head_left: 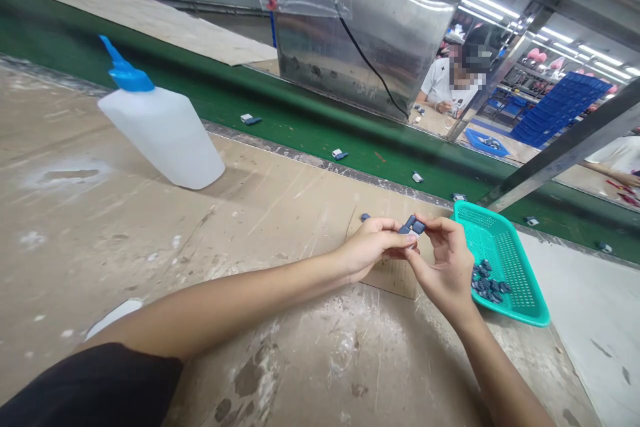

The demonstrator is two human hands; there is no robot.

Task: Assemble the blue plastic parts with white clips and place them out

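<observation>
Left hand (373,248) and right hand (447,271): fingers pinch small blue piece (413,225) closely; a slip could drop it by the teal basket (515,260).

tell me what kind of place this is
Probably a factory production line: a green conveyor belt carrying small parts, a teal basket of blue parts, and a co-worker at a bench beyond.

A small dark-blue block (411,225) is pinched, tilted, in midair.

Bright ceiling strip lights (550,33) glare off the steel panel (360,60), edges bowing.
</observation>
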